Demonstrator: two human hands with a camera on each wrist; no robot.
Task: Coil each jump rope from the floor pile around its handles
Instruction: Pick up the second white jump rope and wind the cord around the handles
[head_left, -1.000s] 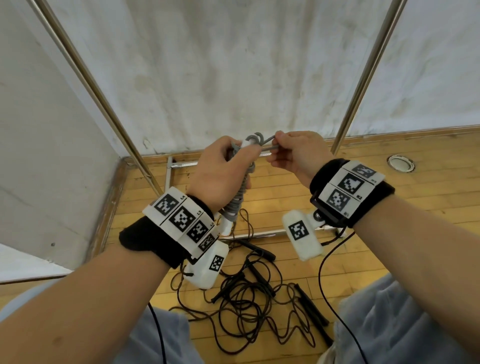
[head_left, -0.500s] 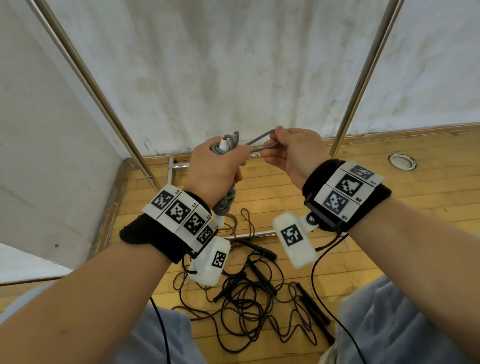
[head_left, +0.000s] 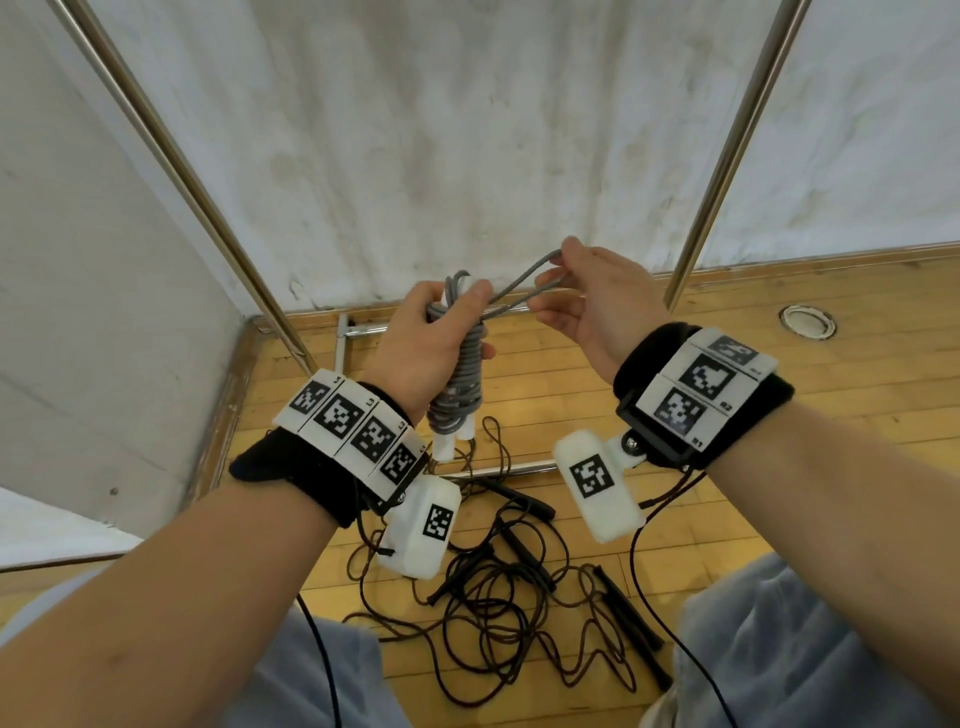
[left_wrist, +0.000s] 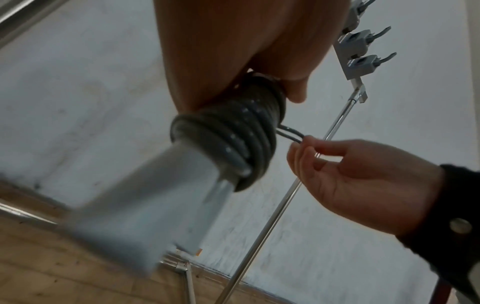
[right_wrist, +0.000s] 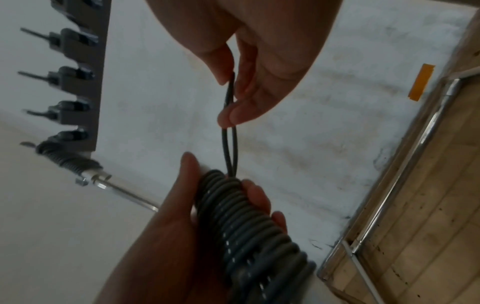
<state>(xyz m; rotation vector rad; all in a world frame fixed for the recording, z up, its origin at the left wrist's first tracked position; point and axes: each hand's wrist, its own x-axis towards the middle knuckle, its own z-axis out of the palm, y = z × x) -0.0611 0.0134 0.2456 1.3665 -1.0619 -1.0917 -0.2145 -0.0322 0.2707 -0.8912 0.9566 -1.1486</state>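
Observation:
My left hand grips a grey jump rope wound in tight turns round its two white handles, held upright at chest height. The same coil fills the left wrist view, and the rope coil runs down the right wrist view. A short doubled loop of the rope's end leads from the top of the coil to my right hand, which pinches it between thumb and fingers. On the floor below lies a tangle of black jump ropes with black handles.
Two slanted metal poles of a frame rise on either side against a white wall. A metal base bar crosses the wooden floor. A round floor fitting sits at the right. A rack of hooks hangs above.
My right hand has drawn the loop of grey rope up and to the right, away from the coil. The left hand has tilted the coiled handles slightly and keeps its grip.

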